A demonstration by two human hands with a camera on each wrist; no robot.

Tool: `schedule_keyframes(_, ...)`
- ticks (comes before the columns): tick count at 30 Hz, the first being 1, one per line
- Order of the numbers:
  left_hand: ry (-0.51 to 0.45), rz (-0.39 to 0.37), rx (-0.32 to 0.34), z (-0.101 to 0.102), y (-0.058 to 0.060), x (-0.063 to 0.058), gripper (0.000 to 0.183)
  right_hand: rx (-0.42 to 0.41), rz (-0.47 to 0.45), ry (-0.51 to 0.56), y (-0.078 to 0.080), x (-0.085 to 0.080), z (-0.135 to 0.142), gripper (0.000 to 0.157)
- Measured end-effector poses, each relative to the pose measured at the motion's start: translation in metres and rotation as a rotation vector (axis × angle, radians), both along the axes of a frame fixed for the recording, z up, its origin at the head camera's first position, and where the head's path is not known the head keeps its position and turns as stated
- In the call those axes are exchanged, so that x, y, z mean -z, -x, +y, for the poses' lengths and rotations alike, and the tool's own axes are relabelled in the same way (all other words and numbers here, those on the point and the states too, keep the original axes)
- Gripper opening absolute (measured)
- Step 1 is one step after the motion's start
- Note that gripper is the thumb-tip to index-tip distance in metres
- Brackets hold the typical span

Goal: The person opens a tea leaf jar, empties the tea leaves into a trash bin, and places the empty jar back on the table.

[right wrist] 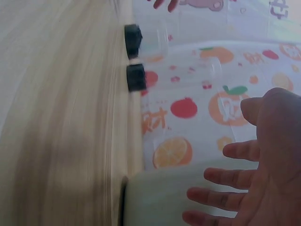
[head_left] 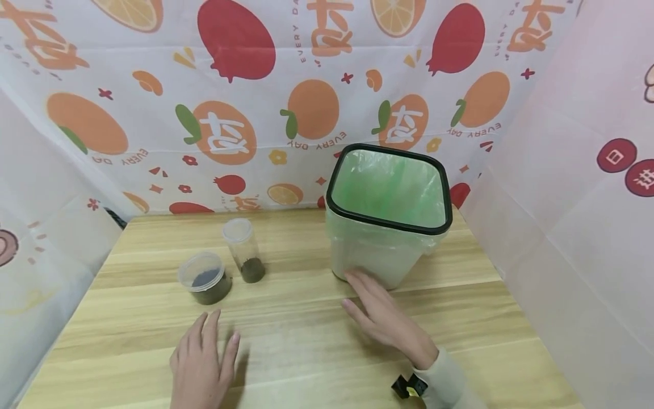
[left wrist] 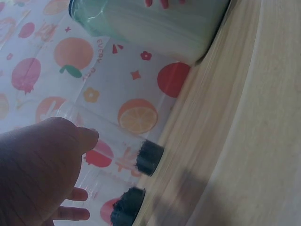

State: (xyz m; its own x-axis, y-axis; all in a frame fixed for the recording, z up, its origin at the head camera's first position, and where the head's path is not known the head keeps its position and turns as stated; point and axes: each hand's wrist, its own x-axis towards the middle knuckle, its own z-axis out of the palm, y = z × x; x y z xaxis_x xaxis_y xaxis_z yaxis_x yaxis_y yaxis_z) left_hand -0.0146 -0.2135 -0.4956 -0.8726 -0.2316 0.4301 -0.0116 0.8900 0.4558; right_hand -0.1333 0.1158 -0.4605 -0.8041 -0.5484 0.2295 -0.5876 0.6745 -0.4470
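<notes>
My left hand [head_left: 201, 359] hovers over the front left of the table with its fingers stretched forward and nothing in it. Just beyond its fingertips stands a short round clear container [head_left: 208, 278] with dark contents and a lid. Beside that, a tall clear tube [head_left: 244, 250] stands upright, dark stuff at its bottom. On the right, my right hand [head_left: 385, 318] reaches forward, fingers extended, its fingertips right at the lower front of a white trash can [head_left: 375, 255]. The can has a black rim and a pale green bag lining it. In the right wrist view, the right hand's fingers [right wrist: 225, 176] are spread.
The wooden table [head_left: 286, 335] carries all of these. A fruit-print cloth [head_left: 265, 113] hangs right behind its back edge, with paler cloth [head_left: 557, 227] along the right side. A dark band with a small black block [head_left: 409, 387] sits at my right wrist.
</notes>
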Motion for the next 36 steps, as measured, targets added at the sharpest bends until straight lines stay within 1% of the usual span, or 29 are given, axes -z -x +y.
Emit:
schedule_keyframes(6,0.008,-0.032,-0.039,-0.006,-0.004,0.001,0.057,-0.069,-0.015,0.000,0.010,-0.004,-0.019,0.063)
schedule_keyframes(16,-0.017,-0.056,-0.106,-0.022,-0.015,0.001,0.058,-0.167,-0.062,-0.020,0.027,-0.013,-0.053,0.065)
schedule_keyframes(21,-0.033,-0.083,-0.130,-0.031,-0.019,0.001,0.060,-0.181,-0.086,0.002,0.038,-0.018,-0.069,0.066)
schedule_keyframes(25,-0.030,-0.110,-0.154,-0.035,-0.022,0.000,0.061,-0.190,-0.086,0.022,0.047,-0.021,-0.081,0.065)
schedule_keyframes(31,-0.038,-0.148,-0.182,-0.039,-0.028,0.000,0.061,-0.209,-0.116,0.039,0.058,-0.022,-0.096,0.066)
schedule_keyframes(36,-0.035,-0.142,-0.184,-0.044,-0.030,0.000,0.061,-0.207,-0.141,0.067,0.065,-0.026,-0.112,0.067)
